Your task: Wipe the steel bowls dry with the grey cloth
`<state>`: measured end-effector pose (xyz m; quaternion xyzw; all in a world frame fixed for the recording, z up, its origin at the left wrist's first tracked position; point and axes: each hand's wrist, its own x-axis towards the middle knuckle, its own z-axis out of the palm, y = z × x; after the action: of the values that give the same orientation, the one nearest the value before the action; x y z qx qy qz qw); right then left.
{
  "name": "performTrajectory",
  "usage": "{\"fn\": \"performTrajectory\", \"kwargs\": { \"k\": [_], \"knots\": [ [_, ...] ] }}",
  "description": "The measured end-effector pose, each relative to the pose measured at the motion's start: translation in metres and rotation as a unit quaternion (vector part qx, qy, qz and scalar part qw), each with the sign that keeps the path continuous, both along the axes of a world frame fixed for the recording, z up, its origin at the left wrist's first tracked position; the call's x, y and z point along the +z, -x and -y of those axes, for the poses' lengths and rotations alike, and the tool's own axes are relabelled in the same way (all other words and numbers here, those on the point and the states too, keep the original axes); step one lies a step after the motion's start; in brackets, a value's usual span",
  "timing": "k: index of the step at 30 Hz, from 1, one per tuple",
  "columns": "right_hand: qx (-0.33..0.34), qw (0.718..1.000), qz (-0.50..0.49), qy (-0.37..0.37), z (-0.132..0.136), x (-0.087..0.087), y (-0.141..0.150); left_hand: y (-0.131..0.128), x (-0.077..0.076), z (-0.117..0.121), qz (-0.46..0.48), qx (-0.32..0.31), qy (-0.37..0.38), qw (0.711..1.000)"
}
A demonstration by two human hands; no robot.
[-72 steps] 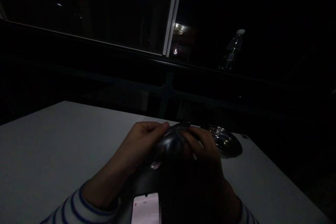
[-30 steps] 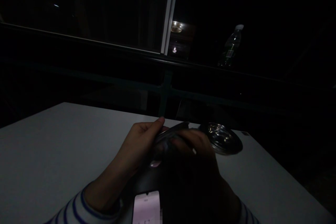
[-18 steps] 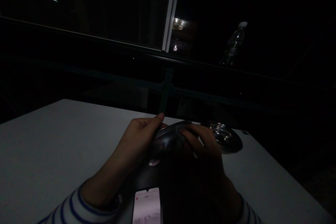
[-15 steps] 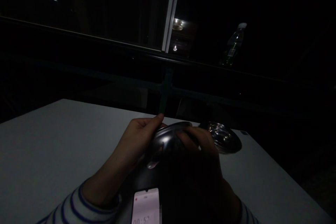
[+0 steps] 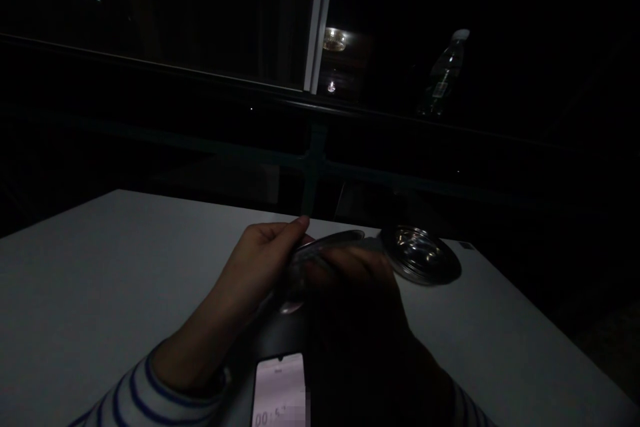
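Note:
My left hand [image 5: 265, 253] grips the edge of a shiny metal bowl [image 5: 350, 237], thumb on top of its rim. The bowl is tilted, with its outer side toward me. My right hand [image 5: 355, 287] lies across that outer side, fingers curled and pressed against it. Motion and deep shadow blur these fingers; whether they hold something small, I cannot make out. Much of the bowl is hidden behind the right hand.
A second shiny metal bowl [image 5: 423, 257] rests near the far right edge of the white table [image 5: 125, 267]. Below my hands lies a lit phone [image 5: 280, 387] showing a timer. Beyond the table a plastic bottle [image 5: 445, 77] stands by a dark window frame [image 5: 317, 27].
My right hand has shifted left across the bowl, covering more of its outer side. The left hand keeps its hold. The camera view has moved slightly.

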<state>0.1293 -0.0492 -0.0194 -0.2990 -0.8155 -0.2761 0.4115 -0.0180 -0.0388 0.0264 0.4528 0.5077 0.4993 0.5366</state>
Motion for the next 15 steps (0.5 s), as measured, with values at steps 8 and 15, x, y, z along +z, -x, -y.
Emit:
{"fn": "performTrajectory", "kwargs": {
  "k": [8, 15],
  "knots": [
    [-0.043, 0.995, -0.080, 0.045, -0.009, 0.006, -0.018, 0.002, 0.000, -0.001, 0.007, -0.004, -0.028, 1.000],
    [-0.042, 0.994, -0.101, -0.017, -0.007, 0.007, -0.021, 0.005, -0.005, -0.002, 0.030, -0.016, -0.086, 0.996]
  ]
}}
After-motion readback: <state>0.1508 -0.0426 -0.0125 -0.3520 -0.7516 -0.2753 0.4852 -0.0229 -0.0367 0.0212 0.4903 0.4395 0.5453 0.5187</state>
